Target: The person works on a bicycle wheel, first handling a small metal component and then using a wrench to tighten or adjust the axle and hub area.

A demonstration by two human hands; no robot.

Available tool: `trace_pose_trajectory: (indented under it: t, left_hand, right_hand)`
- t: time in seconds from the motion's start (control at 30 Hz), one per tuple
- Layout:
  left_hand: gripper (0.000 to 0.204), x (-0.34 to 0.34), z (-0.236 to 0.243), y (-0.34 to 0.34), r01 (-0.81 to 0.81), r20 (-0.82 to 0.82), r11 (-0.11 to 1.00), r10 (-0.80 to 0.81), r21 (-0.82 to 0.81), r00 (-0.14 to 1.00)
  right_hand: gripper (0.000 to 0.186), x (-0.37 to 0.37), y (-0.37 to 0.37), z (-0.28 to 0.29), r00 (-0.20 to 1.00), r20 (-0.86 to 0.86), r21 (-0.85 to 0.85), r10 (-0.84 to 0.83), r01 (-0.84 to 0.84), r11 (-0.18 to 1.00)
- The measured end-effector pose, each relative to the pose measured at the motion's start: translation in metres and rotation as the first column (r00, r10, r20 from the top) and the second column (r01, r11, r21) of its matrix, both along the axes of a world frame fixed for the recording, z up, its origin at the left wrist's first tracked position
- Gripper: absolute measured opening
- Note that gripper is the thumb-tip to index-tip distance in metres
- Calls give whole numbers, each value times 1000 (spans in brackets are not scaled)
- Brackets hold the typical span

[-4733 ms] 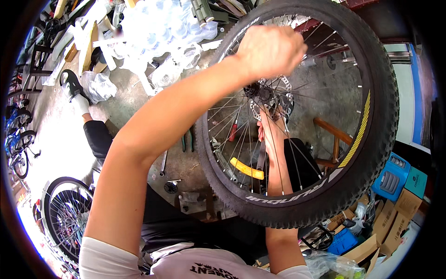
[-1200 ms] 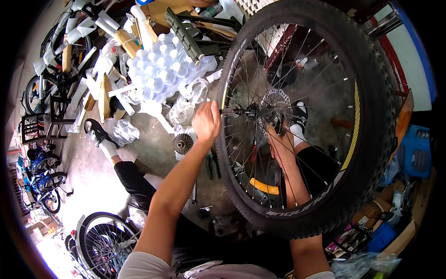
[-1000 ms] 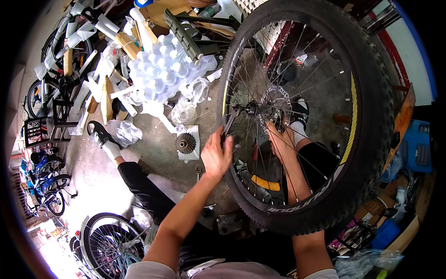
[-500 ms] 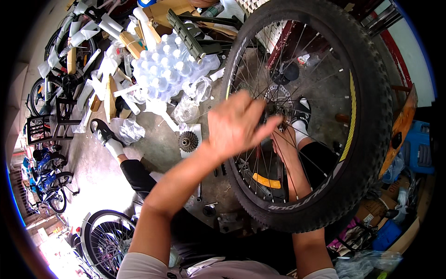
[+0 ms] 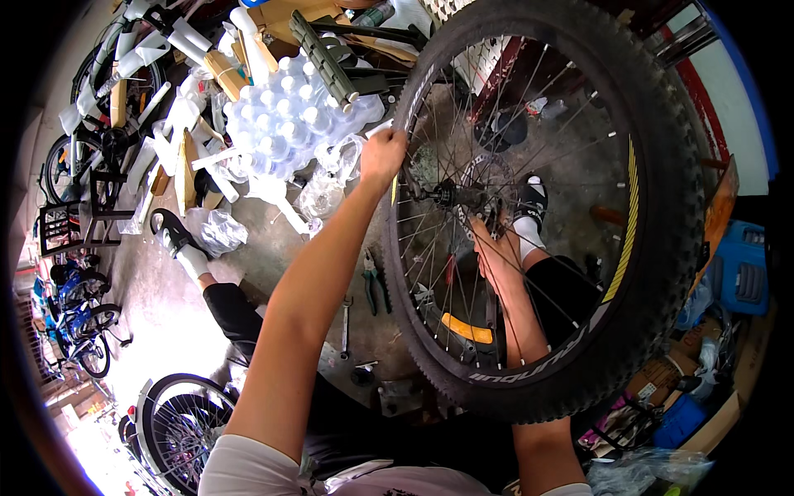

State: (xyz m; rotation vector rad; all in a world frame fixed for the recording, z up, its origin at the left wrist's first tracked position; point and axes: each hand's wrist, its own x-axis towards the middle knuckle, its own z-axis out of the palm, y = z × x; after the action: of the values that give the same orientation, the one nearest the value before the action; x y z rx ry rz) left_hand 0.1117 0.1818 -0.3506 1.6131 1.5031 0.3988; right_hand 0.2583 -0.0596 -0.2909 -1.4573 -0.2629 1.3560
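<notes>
A large bicycle wheel with a knobbly black tyre stands tilted before me. My left hand is closed on the wheel's left edge, at the rim and tyre. Seen through the spokes, my right hand is closed at the hub, beneath the axle; its fingertips are partly hidden. A brake disc sits beside the hub. Green-handled pliers and a spanner lie on the floor, between my left forearm and the tyre.
Shrink-wrapped bottles and packing scraps lie at the far left. Another wheel stands at the near left, with bicycles beyond. To the right are a blue case and cardboard boxes.
My left hand has gone from over the hub to the wheel's left edge and closed there. The left forearm now covers where a cassette lay; pliers have come into view.
</notes>
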Motion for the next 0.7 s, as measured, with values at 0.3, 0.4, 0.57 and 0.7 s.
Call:
trace_pose_trajectory:
  t: [0.3,0.4,0.57,0.7]
  left_hand:
    - [82,-44,-12,-107,-151,-193,988,150,13,970]
    - [81,-51,-11,-132,-91,-148,988,73,-121,986]
    - [75,-62,20,-178,-110,-52,972,102,-207,993]
    - [66,-64,45,-210,-110,102,954,143,-280,984]
  right_hand:
    - [27,-7,0,-1,973,226,-16,-50,55,998]
    - [27,-6,-1,1,970,236,-31,-51,60,998]
    - [27,-7,-1,0,967,251,-66,-39,58,996]
    - [27,-7,-2,-2,975,214,-35,-61,70,997]
